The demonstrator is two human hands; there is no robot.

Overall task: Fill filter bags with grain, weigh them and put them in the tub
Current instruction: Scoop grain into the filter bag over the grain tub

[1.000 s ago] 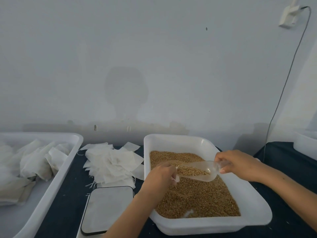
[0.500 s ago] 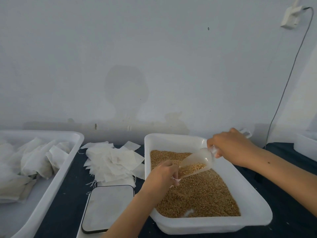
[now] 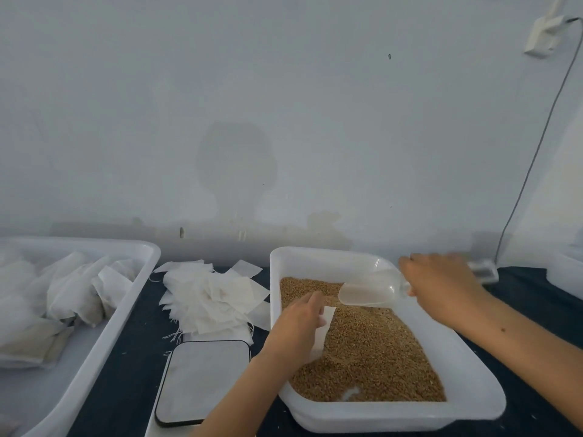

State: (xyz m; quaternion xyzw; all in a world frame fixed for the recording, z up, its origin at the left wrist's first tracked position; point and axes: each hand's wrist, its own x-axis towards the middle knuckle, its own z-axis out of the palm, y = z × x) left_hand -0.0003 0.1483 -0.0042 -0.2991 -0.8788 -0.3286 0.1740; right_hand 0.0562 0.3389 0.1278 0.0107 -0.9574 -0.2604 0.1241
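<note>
A white tray (image 3: pixel 467 370) in front of me holds brown grain (image 3: pixel 372 351). My left hand (image 3: pixel 296 329) grips a white filter bag (image 3: pixel 323 334) just above the grain. My right hand (image 3: pixel 441 288) holds the handle of a clear plastic scoop (image 3: pixel 369 291), which looks empty and is tilted over the tray's far right side. A flat scale (image 3: pixel 205 380) with a grey plate lies left of the tray. At the far left, a white tub (image 3: pixel 126 307) contains several filled bags (image 3: pixel 56 298).
A loose pile of empty filter bags (image 3: pixel 211 294) lies on the dark table behind the scale. A cable (image 3: pixel 536 152) runs down the wall at the right to a small device (image 3: pixel 482 269). Another white container (image 3: pixel 568 272) sits at the far right edge.
The scoop tipped its grain toward the bag and is now empty and raised back to the right. My left hand has lowered the bag toward the grain.
</note>
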